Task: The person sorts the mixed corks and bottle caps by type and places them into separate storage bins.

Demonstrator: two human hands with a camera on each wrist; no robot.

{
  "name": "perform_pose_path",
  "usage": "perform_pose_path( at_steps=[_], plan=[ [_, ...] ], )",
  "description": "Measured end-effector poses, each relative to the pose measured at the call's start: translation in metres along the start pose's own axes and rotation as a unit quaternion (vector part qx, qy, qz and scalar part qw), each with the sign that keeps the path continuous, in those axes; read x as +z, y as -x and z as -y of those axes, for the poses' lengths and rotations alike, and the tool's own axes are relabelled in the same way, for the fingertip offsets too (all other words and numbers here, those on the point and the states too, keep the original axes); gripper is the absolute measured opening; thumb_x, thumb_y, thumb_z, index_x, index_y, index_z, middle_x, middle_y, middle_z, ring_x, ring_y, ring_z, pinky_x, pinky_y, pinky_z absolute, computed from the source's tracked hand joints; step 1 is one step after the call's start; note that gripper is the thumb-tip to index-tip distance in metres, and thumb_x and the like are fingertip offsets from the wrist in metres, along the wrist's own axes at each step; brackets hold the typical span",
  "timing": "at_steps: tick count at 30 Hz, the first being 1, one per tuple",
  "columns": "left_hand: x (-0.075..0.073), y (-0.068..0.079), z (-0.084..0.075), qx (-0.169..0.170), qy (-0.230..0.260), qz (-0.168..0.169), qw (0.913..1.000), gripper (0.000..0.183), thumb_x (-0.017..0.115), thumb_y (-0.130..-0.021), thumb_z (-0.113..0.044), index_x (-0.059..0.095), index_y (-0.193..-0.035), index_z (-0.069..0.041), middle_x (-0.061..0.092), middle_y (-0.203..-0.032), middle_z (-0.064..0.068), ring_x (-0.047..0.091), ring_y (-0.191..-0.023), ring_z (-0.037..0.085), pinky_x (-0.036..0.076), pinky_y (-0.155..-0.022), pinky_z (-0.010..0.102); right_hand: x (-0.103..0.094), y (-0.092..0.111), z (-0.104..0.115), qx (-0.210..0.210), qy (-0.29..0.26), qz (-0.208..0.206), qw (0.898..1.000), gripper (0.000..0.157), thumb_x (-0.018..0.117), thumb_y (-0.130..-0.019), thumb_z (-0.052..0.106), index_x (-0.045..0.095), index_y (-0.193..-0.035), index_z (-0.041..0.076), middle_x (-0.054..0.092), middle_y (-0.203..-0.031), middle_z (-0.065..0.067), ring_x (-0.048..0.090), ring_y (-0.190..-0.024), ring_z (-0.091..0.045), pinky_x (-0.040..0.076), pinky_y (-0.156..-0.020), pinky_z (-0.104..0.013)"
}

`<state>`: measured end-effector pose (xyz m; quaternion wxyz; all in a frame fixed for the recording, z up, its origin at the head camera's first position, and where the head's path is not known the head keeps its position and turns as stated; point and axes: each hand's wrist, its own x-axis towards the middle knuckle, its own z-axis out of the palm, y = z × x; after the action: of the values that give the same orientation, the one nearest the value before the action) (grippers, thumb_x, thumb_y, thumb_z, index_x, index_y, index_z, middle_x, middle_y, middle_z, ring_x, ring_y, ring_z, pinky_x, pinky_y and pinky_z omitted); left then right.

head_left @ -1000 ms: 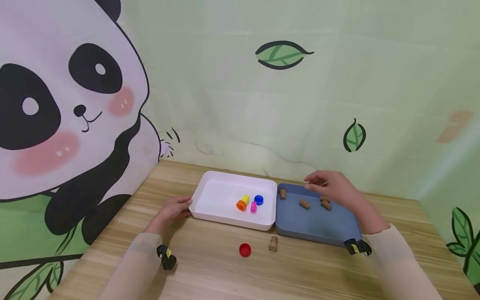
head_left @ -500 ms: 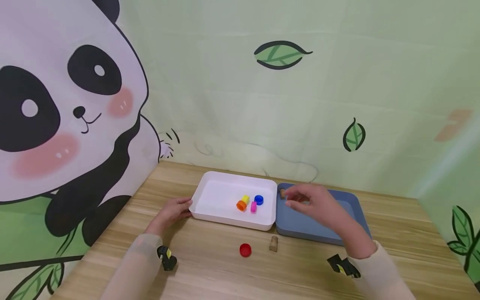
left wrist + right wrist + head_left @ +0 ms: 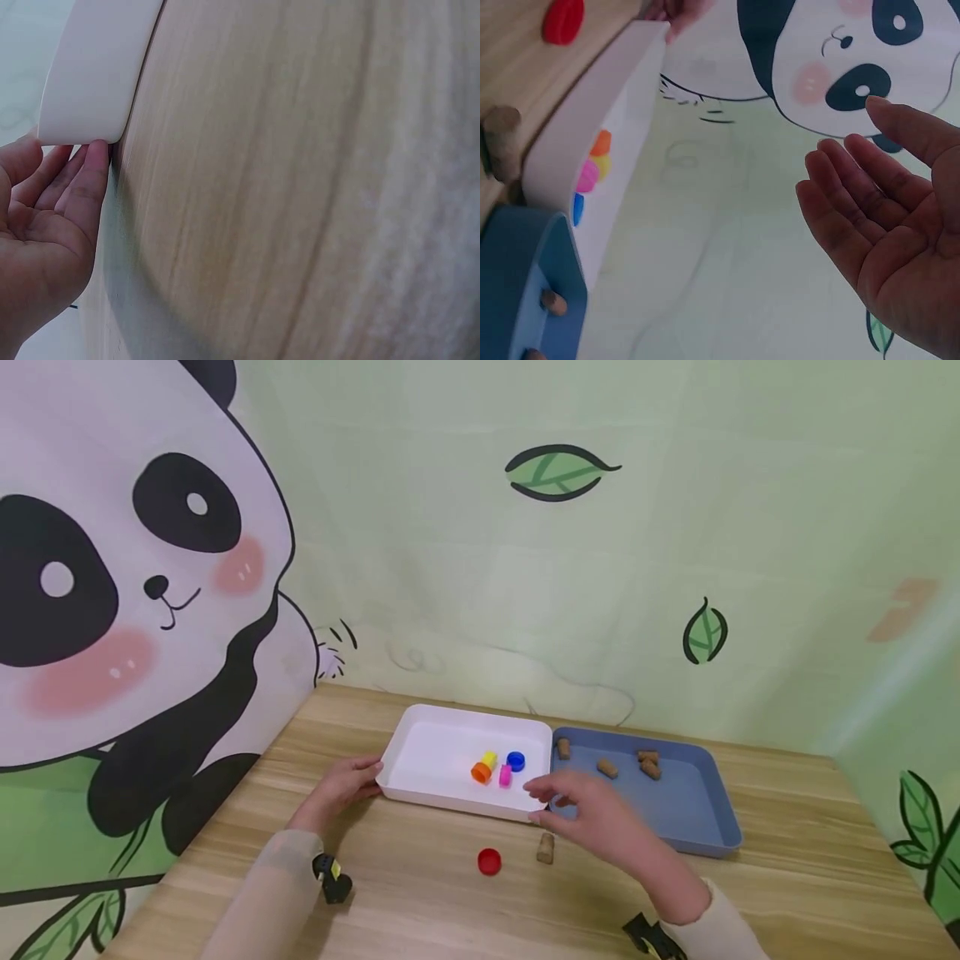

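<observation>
At the left end of a white tray (image 3: 442, 752), my left hand (image 3: 341, 789) holds the front corner, thumb by the rim and fingertips low against the outer wall in the left wrist view. My right hand (image 3: 592, 814) hovers above the front, where the white tray meets a blue-grey tray (image 3: 675, 806). Its fingers are loosely bent, with nothing between them in the right wrist view. Inside the white tray lie an orange cap (image 3: 481, 772), a yellow piece (image 3: 490, 759), a pink piece (image 3: 506, 776) and a blue cap (image 3: 516, 762).
Several corks (image 3: 607, 768) lie in the blue-grey tray. On the wooden table (image 3: 420, 885), in front of the trays, are a red cap (image 3: 489, 862) and one more cork (image 3: 546, 848). A panda-printed cloth (image 3: 435, 568) hangs behind.
My right hand has moved left and toward me, from over the blue-grey tray's back to where the two trays meet. My left hand stays at the white tray's corner.
</observation>
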<state>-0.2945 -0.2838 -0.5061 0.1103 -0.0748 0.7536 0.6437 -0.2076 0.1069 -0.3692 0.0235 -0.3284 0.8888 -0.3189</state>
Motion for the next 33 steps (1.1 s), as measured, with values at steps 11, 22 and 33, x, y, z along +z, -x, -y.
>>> perform_pose_path(
  at_steps=[11, 22, 33],
  plan=[
    [-0.002, 0.000, 0.000, -0.001, 0.002, -0.009, 1.0000, 0.049, 0.044, -0.109, -0.009, 0.035, -0.149, 0.017, 0.035, -0.154, 0.041, 0.065, -0.107, 0.016, 0.061, -0.098, 0.028, 0.054, -0.007, -0.004, -0.032, 0.029, 0.082, 0.996, 0.036, 0.076, -0.092, 0.015, 0.068, -0.125, 0.002, 0.073, -0.124, -0.013, 0.066, -0.109, -0.030, 0.061, -0.095, -0.041],
    [0.002, 0.001, -0.001, -0.003, 0.015, -0.004, 0.9999, 0.049, 0.046, -0.108, -0.008, 0.035, -0.149, 0.018, 0.035, -0.154, 0.041, 0.066, -0.101, 0.012, 0.062, -0.094, 0.025, 0.094, -0.021, -0.021, 0.019, 0.093, 0.125, 0.988, 0.041, 0.080, -0.088, 0.013, 0.068, -0.125, 0.002, 0.072, -0.126, -0.012, 0.065, -0.118, -0.028, 0.059, -0.102, -0.042],
    [0.001, 0.000, -0.001, -0.003, 0.012, -0.004, 0.9999, 0.049, 0.045, -0.109, -0.008, 0.035, -0.149, 0.017, 0.034, -0.154, 0.042, 0.067, -0.104, 0.014, 0.062, -0.097, 0.028, 0.110, -0.033, -0.032, 0.025, 0.127, 0.150, 0.980, 0.045, 0.081, -0.087, 0.016, 0.067, -0.129, 0.004, 0.072, -0.126, -0.010, 0.065, -0.106, -0.021, 0.060, -0.088, -0.034]
  ],
)
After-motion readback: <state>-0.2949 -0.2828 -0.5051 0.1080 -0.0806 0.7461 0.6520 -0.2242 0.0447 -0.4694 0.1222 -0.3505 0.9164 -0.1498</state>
